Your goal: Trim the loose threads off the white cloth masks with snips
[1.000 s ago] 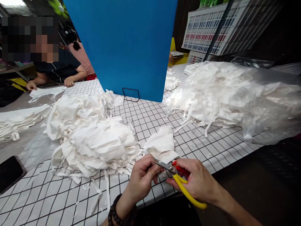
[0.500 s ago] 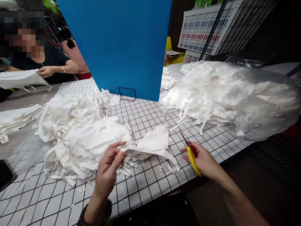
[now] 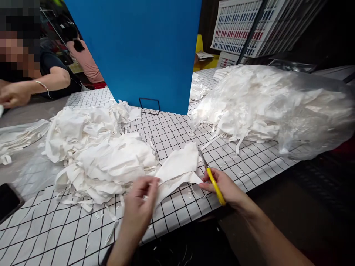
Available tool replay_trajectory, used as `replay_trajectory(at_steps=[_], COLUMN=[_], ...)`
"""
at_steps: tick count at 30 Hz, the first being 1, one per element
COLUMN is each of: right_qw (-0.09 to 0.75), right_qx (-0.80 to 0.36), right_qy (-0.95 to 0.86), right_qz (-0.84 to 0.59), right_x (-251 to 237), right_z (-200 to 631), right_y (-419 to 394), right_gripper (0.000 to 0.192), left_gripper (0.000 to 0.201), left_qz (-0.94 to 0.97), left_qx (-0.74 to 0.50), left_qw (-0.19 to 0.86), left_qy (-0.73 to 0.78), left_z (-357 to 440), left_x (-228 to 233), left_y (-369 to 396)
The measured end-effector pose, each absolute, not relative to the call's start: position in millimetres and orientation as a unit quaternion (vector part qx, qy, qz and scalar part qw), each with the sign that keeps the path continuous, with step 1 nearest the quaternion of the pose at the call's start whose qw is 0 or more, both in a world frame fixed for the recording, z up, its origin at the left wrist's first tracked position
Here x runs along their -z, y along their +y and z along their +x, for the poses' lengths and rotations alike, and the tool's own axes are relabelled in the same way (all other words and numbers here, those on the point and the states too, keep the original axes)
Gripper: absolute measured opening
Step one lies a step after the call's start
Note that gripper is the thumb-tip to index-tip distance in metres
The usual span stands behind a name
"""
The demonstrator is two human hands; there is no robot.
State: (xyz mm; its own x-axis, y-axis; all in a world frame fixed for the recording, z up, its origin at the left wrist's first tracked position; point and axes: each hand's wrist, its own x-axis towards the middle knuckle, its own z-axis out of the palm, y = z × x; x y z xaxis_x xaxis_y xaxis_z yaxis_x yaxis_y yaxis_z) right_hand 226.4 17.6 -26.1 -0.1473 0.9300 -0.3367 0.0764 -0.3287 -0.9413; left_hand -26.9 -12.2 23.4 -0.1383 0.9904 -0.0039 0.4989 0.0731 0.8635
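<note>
My right hand (image 3: pixel 222 186) is closed round scissors (image 3: pixel 213 183) with yellow handles, their blades pointing up and away. The thumb and fingertips of that hand also meet the right corner of a white cloth piece (image 3: pixel 177 166) with a thin strap, spread on the checked tablecloth. My left hand (image 3: pixel 140 207), slightly blurred, has its fingers curled together at the left end of this piece. Whether cloth or a strap lies between those fingers is unclear. Just behind the left hand is a heap of white cloth pieces (image 3: pixel 113 166) with straps.
A large clear plastic bag (image 3: pixel 313 114) full of white cloth lies at the right. A blue board (image 3: pixel 144 55) stands upright behind. Far left are a co-worker's hand (image 3: pixel 16 94), stacked white cloth (image 3: pixel 24 135) and a dark phone-like object (image 3: pixel 9 201). White crates (image 3: pixel 238 33) stand at the back right.
My right hand with the scissors has moved left to the cloth's corner. My left hand has shifted right and nearer to me; the cloth lies flatter. The co-worker's arm has moved left.
</note>
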Motion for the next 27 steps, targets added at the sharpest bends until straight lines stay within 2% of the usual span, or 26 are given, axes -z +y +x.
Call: replay_trajectory(at_steps=[2, 4, 9, 12, 17, 19, 23, 27], right_qw=[0.391, 0.416, 0.452, 0.438, 0.44, 0.429, 0.383, 0.435], right_qx=[-0.641, -0.656, -0.646, -0.634, -0.529, -0.491, -0.491, -0.474], right_qy=[-0.434, -0.426, -0.402, -0.415, -0.511, -0.547, -0.599, -0.577], right_qz=[-0.498, -0.463, -0.465, -0.483, -0.515, -0.525, -0.503, -0.503], right_x=[21.9, 18.8, 16.0, 15.8, 13.4, 13.7, 19.0, 21.7], right_z=[225.3, 221.5, 207.6, 201.8, 205.5, 206.5, 198.7, 191.6], right_y=[16.6, 12.6, -2.0, -7.3, -3.2, 0.4, 5.9, 10.6], right_gripper=[0.039, 0.038, 0.039, 0.036, 0.024, 0.029, 0.032, 0.027], left_gripper=[0.035, 0.038, 0.031, 0.031, 0.041, 0.041, 0.039, 0.041], left_qz=[0.576, 0.559, 0.509, 0.425, 0.259, 0.226, 0.192, 0.177], left_qx=[-0.301, -0.282, -0.4, -0.444, -0.442, -0.446, -0.448, -0.426], left_qw=[0.521, 0.596, 0.588, 0.611, 0.707, 0.728, 0.762, 0.782], left_qy=[0.553, 0.502, 0.485, 0.499, 0.487, 0.469, 0.426, 0.419], left_z=[-3.0, 18.6, 49.9, 55.5, 49.7, 46.4, 44.3, 44.2], left_x=[-13.6, -1.5, 15.2, 17.4, 13.4, 9.3, 3.3, 3.7], left_y=[-14.8, -14.2, -10.4, -12.3, -16.5, -18.5, -24.3, -29.5])
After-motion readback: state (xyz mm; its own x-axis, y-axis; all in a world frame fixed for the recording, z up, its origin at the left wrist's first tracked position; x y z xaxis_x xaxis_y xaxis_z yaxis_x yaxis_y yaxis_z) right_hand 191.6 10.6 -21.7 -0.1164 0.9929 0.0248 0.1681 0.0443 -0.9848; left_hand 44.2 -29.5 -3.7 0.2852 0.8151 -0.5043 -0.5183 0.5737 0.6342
